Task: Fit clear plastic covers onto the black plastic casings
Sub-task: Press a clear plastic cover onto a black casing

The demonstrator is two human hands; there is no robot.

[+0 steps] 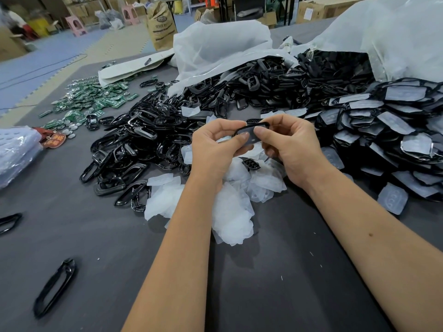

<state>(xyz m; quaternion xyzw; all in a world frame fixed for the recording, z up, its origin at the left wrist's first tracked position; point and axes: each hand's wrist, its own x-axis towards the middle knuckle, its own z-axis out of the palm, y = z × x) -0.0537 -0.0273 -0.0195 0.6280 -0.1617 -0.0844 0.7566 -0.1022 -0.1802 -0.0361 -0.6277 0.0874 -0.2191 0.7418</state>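
Black plastic casing (254, 130) is pinched between the left hand (215, 149) and right hand (292, 147), both clamped on it above the clear covers (230, 212) heaped on the tabletop (96, 236).

Small assembly workshop or warehouse floor, bulk handwork setup. Grey tabletop (72, 224) carries a huge loose heap of black casings (148, 140) spilling from white plastic sacks (215, 46) behind it. Left of the heap: scattered green circuit boards (96, 97). Right of the heap: stacked casings with covers fitted (388, 130). In front of the heap: pile of clear covers (227, 212). Beyond the heap, past the tabletop: cardboard boxes (321, 8), a brown paper sack (160, 22), pink stools (76, 25) on blue foam floor mats (36, 65).
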